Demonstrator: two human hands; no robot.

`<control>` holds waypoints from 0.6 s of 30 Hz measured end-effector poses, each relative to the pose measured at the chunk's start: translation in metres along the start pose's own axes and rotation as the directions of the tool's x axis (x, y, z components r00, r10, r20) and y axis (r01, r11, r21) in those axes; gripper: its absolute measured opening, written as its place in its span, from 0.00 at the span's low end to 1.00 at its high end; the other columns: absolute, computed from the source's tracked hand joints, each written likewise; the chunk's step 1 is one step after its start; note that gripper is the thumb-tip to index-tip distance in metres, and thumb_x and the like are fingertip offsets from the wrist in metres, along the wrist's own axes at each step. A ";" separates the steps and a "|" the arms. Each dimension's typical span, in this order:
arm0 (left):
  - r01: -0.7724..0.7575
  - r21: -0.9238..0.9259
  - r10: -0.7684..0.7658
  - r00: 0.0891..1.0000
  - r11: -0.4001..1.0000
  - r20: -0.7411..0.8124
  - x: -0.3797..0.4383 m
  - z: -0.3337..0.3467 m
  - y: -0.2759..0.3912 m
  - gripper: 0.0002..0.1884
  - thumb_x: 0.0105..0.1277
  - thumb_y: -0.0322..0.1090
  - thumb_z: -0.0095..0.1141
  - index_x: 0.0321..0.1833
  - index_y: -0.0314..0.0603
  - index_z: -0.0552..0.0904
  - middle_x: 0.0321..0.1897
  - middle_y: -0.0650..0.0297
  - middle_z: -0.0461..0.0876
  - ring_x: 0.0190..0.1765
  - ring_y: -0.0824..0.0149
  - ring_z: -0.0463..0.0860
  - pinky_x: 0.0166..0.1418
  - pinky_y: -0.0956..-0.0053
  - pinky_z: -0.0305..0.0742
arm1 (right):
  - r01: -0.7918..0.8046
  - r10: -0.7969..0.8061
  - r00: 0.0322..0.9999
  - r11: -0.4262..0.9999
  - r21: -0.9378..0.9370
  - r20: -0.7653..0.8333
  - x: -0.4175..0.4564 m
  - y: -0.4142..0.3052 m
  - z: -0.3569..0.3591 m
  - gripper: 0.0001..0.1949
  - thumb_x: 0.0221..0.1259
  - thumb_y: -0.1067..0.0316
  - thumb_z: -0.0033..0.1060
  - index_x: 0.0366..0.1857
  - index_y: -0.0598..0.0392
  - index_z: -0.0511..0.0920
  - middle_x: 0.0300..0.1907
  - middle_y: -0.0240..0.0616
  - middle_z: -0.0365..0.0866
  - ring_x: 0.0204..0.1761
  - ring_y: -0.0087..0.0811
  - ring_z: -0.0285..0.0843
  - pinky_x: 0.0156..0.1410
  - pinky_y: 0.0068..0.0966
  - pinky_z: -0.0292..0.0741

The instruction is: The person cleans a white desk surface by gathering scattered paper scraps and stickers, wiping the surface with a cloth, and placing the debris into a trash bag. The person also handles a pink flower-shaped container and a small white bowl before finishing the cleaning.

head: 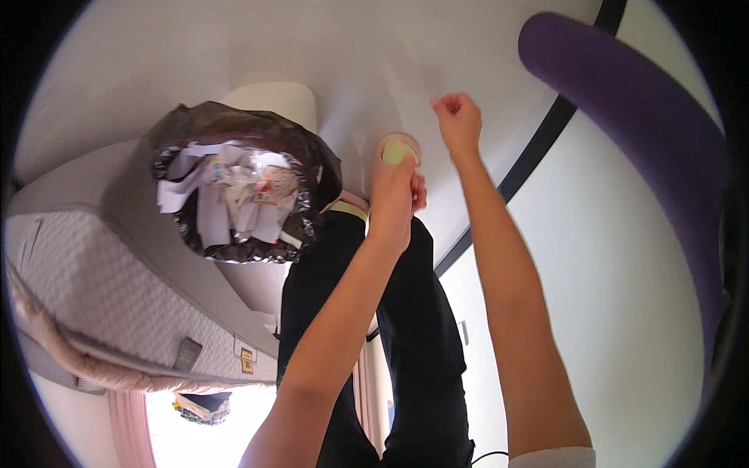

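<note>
My left hand (pixel 401 190) is in front of my legs with its fingers curled in, over a pink and pale yellow slipper (pixel 398 140). Nothing shows in it. Farther out to the right, my right hand (pixel 461 123) hangs above the pale floor, its fingers bent into a loose fist and no object visible inside. Left of both hands is a dark plastic bag (pixel 234 120) with its mouth spread wide. Crumpled white paper (pixel 213 216) and a colourful printed wrapper (pixel 275 184) fill it. Neither hand touches the bag. What supports it is hidden.
A bed with a quilted mattress (pixel 117 292) and grey base (pixel 146 193) runs along the left. Behind the bag is a white rounded object (pixel 281 96). A purple curved padded object (pixel 620 82) reaches in at right, before a white wall (pixel 597 281) with dark skirting (pixel 532 152).
</note>
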State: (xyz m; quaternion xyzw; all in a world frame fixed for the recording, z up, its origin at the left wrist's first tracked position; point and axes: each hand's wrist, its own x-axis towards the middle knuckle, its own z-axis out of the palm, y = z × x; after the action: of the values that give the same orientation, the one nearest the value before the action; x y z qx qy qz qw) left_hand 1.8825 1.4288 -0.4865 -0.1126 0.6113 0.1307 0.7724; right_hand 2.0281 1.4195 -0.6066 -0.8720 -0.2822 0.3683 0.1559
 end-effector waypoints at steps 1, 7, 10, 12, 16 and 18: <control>0.007 -0.013 -0.007 1.000 1.000 -0.002 -0.021 -0.003 0.001 0.20 0.75 0.46 0.49 0.23 0.49 0.65 0.20 0.68 0.68 0.23 0.73 0.68 0.30 0.75 0.64 | -0.002 -0.002 1.000 0.974 0.227 0.017 -0.021 -0.017 -0.004 0.09 0.58 0.67 0.67 0.33 0.58 0.76 0.27 0.39 0.82 0.31 0.31 0.81 0.39 0.29 0.77; -0.042 -0.169 0.022 0.993 0.985 -0.120 -0.141 -0.041 0.020 0.21 0.75 0.47 0.48 0.22 0.51 0.65 0.19 0.70 0.65 0.23 0.73 0.66 0.30 0.77 0.62 | -0.384 -0.053 0.835 0.658 0.648 0.548 -0.159 -0.184 -0.055 0.06 0.65 0.70 0.63 0.40 0.58 0.78 0.32 0.35 0.82 0.28 0.22 0.79 0.35 0.18 0.76; -0.111 -0.216 0.059 0.970 0.970 -0.236 -0.175 -0.067 0.033 0.22 0.75 0.47 0.49 0.22 0.50 0.65 0.19 0.70 0.65 0.22 0.72 0.66 0.28 0.76 0.62 | -0.324 -0.137 0.722 0.799 0.507 0.678 -0.182 -0.211 -0.030 0.08 0.64 0.69 0.64 0.41 0.60 0.78 0.30 0.35 0.83 0.30 0.22 0.82 0.33 0.19 0.78; -0.191 -0.204 0.120 0.941 0.960 -0.315 -0.179 -0.089 0.043 0.22 0.74 0.47 0.51 0.22 0.49 0.65 0.18 0.69 0.65 0.21 0.71 0.65 0.26 0.75 0.62 | -0.141 -0.162 0.771 0.899 0.414 0.616 -0.185 -0.210 0.004 0.13 0.60 0.65 0.68 0.40 0.61 0.77 0.28 0.38 0.84 0.26 0.26 0.83 0.33 0.23 0.77; -0.229 -0.379 0.113 0.946 0.896 -0.305 -0.188 -0.132 0.059 0.20 0.74 0.48 0.51 0.23 0.49 0.67 0.20 0.69 0.69 0.23 0.73 0.70 0.27 0.77 0.66 | 0.088 -0.118 0.894 0.992 0.089 0.432 -0.190 -0.212 0.035 0.17 0.58 0.56 0.69 0.37 0.60 0.76 0.27 0.45 0.83 0.29 0.40 0.83 0.37 0.36 0.77; -0.234 -0.390 0.119 0.948 0.891 -0.296 -0.206 -0.137 0.058 0.20 0.74 0.47 0.51 0.23 0.49 0.67 0.21 0.69 0.68 0.25 0.72 0.69 0.29 0.76 0.65 | 0.102 -0.149 0.891 0.986 0.130 0.429 -0.203 -0.206 0.032 0.17 0.59 0.56 0.68 0.36 0.60 0.76 0.27 0.44 0.83 0.30 0.41 0.83 0.37 0.35 0.77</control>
State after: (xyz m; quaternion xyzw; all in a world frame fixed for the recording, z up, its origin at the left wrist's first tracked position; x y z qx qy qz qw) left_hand 1.6923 1.4248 -0.3184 -0.2361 0.6740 0.3130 0.6261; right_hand 1.8113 1.4614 -0.4163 -0.7377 -0.3460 0.5579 0.1575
